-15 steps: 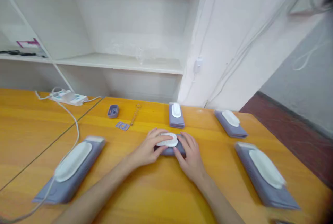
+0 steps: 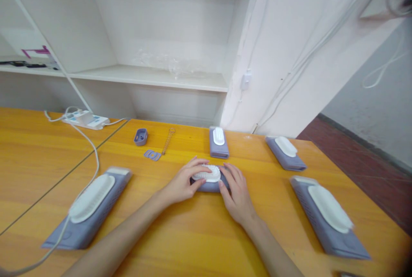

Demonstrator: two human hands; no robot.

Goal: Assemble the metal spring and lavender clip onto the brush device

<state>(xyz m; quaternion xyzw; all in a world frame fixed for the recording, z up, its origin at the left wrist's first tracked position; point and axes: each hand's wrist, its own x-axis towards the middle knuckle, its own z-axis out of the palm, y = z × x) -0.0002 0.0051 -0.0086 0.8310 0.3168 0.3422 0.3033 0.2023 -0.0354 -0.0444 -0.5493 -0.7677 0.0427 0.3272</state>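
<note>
In the middle of the table lies a grey-purple folded-looking bundle (image 2: 211, 187) with a white oval brush-like piece (image 2: 213, 175) on top, its surface ridged or bristled. My left hand (image 2: 186, 181) curls around its left end, fingers over the white piece and thumb at the near edge. At the right end, my right hand (image 2: 236, 191) grips the bundle between thumb and fingers. Both hands partly cover it. Just behind stands a similar bundle (image 2: 219, 150) with its own white oval piece (image 2: 219, 136).
More such bundles lie at left (image 2: 96, 221), far right (image 2: 285, 161) and near right (image 2: 331, 242). A small purple case (image 2: 140, 137), a flat cut-out plate (image 2: 152, 155) and a coiled spring (image 2: 168, 141) sit behind. A white cable (image 2: 96, 156) runs from a power strip (image 2: 85, 120) across the left bundle.
My right thumb has shifted slightly up toward the white piece, and my left thumb has moved a little. The bundle stays in place between both hands.
</note>
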